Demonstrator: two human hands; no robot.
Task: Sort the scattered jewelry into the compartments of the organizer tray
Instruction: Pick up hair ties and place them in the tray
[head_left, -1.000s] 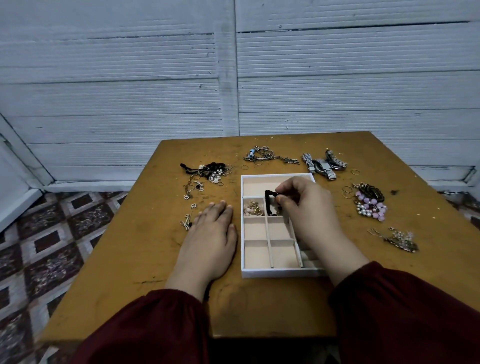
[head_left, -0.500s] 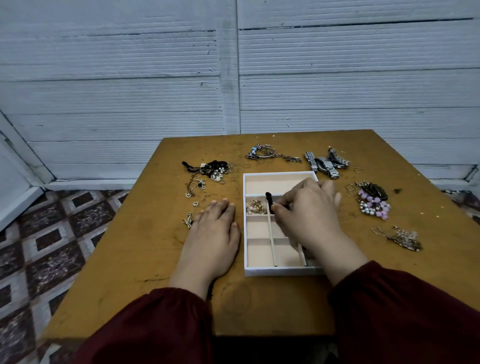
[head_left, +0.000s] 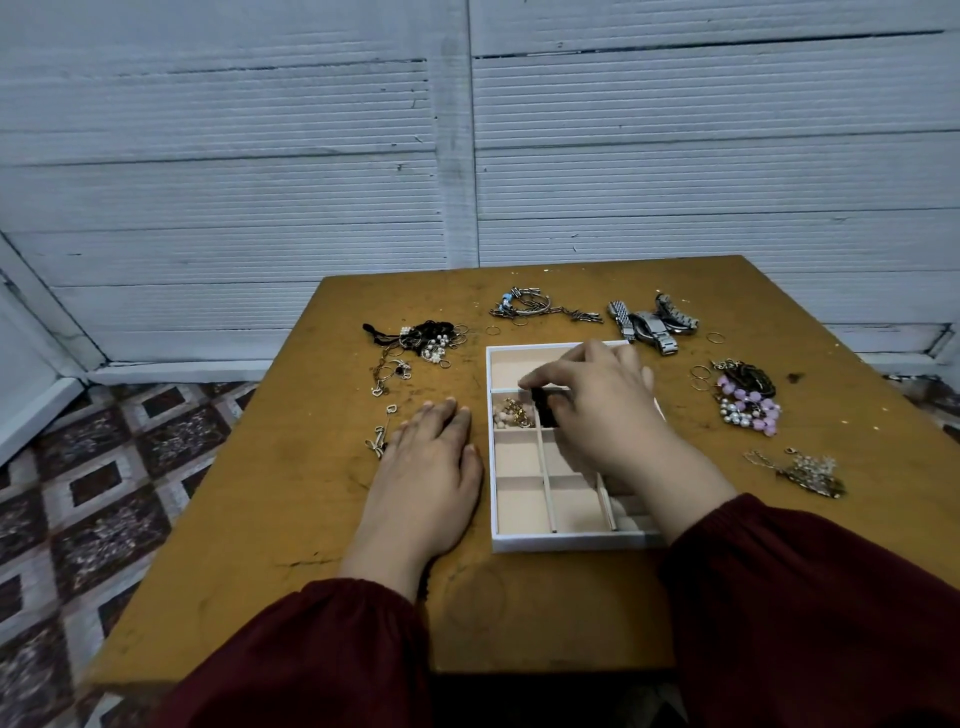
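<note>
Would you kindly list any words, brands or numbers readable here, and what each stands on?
No text is readable.
Any dial markings on the silver metal wristwatches are too small and blurred to read.
The white compartmented organizer tray shows no visible label.

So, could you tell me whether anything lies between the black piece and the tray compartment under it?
Nothing visible does. The right hand holds the black piece at the middle second-row compartment of the organizer tray, though it hides part of that cell. The beaded piece lies one cell left, past a divider.
</note>
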